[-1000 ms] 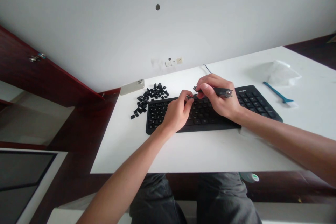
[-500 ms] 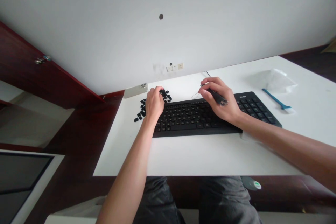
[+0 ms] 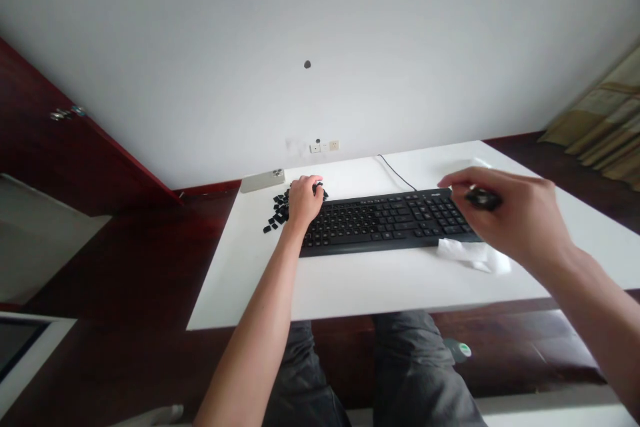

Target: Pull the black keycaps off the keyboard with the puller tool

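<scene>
A black keyboard [image 3: 395,213] lies on the white table, its left part stripped of keycaps and its right part still capped. My left hand [image 3: 304,200] rests with curled fingers on a pile of loose black keycaps [image 3: 281,210] at the keyboard's upper left corner. Dark keycaps show by its thumb, but whether one is pinched I cannot tell. My right hand [image 3: 515,210], raised over the keyboard's right end and blurred, is closed around a black-handled keycap puller [image 3: 483,198]. Only the handle's end shows; its wire loop is hidden now.
A phone [image 3: 263,180] lies face down at the table's back left corner. Crumpled white tissue [image 3: 473,255] sits against the keyboard's front edge at right. A cable [image 3: 395,170] runs back toward the wall. A bottle [image 3: 457,349] is below the table edge.
My right hand has moved right and up, away from the middle of the keyboard, with the keycap puller in it. My left hand stays by the keycaps. The view has turned right.
</scene>
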